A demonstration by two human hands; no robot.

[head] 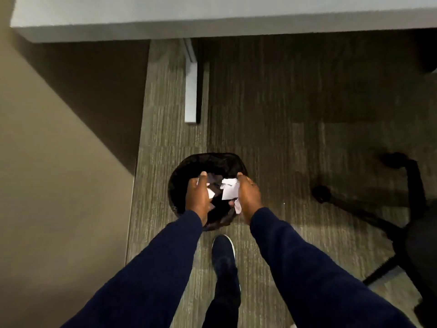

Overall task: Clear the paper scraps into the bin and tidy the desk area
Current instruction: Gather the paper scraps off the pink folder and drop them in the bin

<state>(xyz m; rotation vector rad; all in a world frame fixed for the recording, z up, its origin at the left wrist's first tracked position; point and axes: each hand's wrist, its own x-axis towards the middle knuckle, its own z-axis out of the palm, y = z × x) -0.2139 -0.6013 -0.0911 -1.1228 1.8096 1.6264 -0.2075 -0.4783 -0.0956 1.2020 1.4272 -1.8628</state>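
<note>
We stand on grey striped carpet point(260, 138), the pale worktop point(212, 22) edge above us. Our left hand point(197, 197) and right hand point(248, 197) hang together over the bin point(208, 162), so anything released should fall inside. The left is loosely curled on a few paper scraps point(211, 192); the right pinches a larger white piece point(229, 189) with more tucked under the palm. Neither looks fully emptied. The black-lined bin sits on the floor just ahead of our shoe point(223, 252), near the worktop's leg point(191, 91). The office chair base point(390, 221) stands well to the right.
</note>
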